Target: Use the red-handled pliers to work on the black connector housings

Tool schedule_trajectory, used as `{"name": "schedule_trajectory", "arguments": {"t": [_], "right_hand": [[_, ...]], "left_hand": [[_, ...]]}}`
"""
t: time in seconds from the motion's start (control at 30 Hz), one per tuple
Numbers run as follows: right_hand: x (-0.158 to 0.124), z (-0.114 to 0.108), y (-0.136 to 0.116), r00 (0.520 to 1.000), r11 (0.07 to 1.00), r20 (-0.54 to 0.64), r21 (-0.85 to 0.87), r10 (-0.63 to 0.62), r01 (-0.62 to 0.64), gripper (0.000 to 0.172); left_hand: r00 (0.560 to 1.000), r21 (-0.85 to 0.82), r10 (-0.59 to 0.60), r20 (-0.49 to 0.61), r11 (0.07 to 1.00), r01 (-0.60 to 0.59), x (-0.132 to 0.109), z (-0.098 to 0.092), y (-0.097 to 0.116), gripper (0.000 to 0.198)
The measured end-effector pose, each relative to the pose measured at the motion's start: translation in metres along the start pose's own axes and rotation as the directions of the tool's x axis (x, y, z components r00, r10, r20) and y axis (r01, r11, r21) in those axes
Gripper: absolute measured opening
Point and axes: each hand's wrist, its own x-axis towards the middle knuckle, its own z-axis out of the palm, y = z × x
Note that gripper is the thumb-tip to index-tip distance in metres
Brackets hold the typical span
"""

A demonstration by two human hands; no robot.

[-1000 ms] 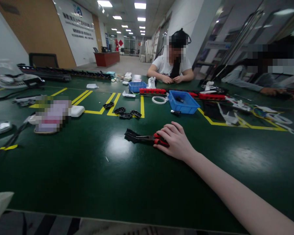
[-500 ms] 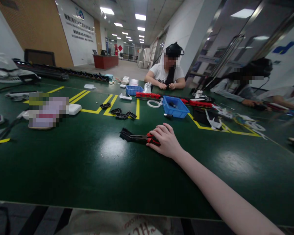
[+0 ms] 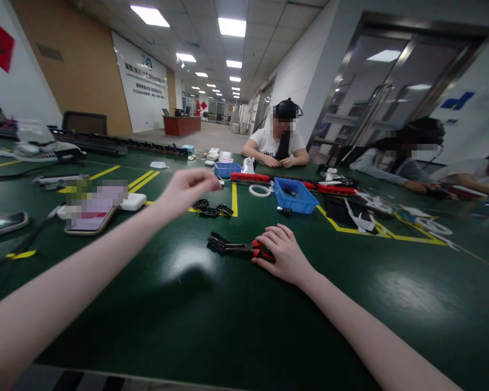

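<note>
Red-and-black handled pliers [image 3: 262, 251] lie under my right hand [image 3: 283, 252], whose fingers are closed over the handles. The jaws point left and meet a black plastic piece [image 3: 217, 243] on the green table [image 3: 244, 320]; whether they grip it I cannot tell. My left hand [image 3: 187, 187] is raised over the table, its fingers bent and drawn together toward the right. A small dark spot shows at its fingertips, too small to name. Just beyond and below it lie several black plastic pieces [image 3: 214, 209], partly covered by the hand.
A blue bin [image 3: 295, 196] holds dark parts, beside a white ring [image 3: 259, 190] and a red strip [image 3: 250, 177]. A phone [image 3: 95, 209] and a white case [image 3: 133, 202] lie left. A co-worker [image 3: 275, 144] sits opposite; others sit at the right.
My left hand and forearm have come into view from the left, reaching over the table. My right hand still holds the pliers. The camera view has tilted up slightly.
</note>
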Motion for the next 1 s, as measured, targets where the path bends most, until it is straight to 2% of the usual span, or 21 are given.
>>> {"name": "schedule_trajectory", "arguments": {"t": [0.13, 0.23, 0.3, 0.43, 0.6, 0.73, 1.0], "right_hand": [[0.000, -0.003, 0.000, 0.999, 0.999, 0.027, 0.039, 0.017, -0.018, 0.039], [0.000, -0.002, 0.001, 0.999, 0.998, 0.037, 0.054, 0.025, -0.027, 0.038], [0.000, -0.001, 0.002, 1.000, 0.999, 0.018, 0.049, 0.019, -0.020, 0.037], [0.000, 0.001, 0.003, 1.000, 1.000, -0.010, 0.025, -0.003, 0.003, 0.036], [0.000, -0.003, 0.004, 0.999, 1.000, -0.033, 0.022, -0.001, 0.001, 0.036], [-0.002, -0.005, 0.007, 0.998, 0.999, -0.061, 0.034, 0.024, -0.022, 0.036], [-0.001, -0.001, 0.010, 0.997, 0.999, -0.072, 0.033, 0.030, -0.028, 0.040]], "left_hand": [[0.977, -0.010, 0.107, 0.182, 0.994, -0.107, -0.008, 0.032, -0.033, 0.024], [0.940, 0.053, 0.177, 0.292, 0.978, -0.200, -0.023, 0.052, -0.047, 0.033], [0.925, 0.083, 0.201, 0.322, 0.968, -0.239, -0.028, 0.059, -0.050, 0.040], [0.905, 0.092, 0.236, 0.355, 0.954, -0.285, -0.030, 0.062, -0.050, 0.040], [0.906, 0.053, 0.254, 0.337, 0.956, -0.288, -0.031, 0.061, -0.049, 0.032], [0.904, 0.060, 0.243, 0.351, 0.958, -0.281, -0.033, 0.059, -0.045, 0.038], [0.914, -0.029, 0.141, 0.381, 0.990, -0.140, -0.035, 0.059, -0.052, 0.038]]}}
